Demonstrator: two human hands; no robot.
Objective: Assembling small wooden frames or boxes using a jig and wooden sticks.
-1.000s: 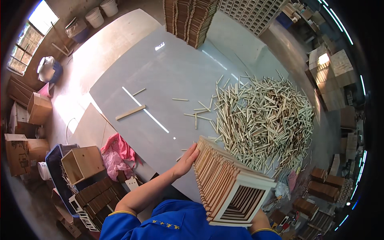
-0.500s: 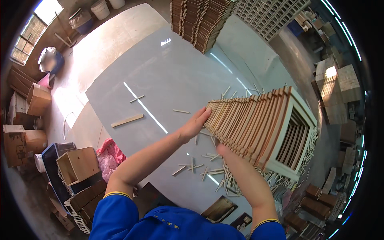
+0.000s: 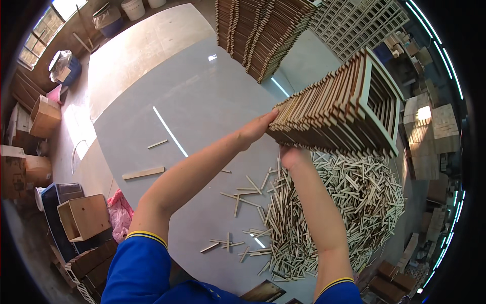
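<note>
A long stack of rectangular wooden frames, pale and brown, is up off the table, tilted with its open white-edged end to the right. My left hand presses against the stack's left end, thumb along the upper side and the other fingers hidden behind. My right hand bears the stack from its underside near the same end; the frames cover its fingers. Under the stack and around my right forearm spreads a large heap of short thin wooden sticks.
Several loose sticks and a flat wooden strip lie on the grey table. A tall block of similar frames stands at the back, with a pale lattice stack beside it. An open wooden box is at the left.
Both hands have raised the frame stack and carried it away from me, uncovering the heap of sticks. The view has shifted slightly.
</note>
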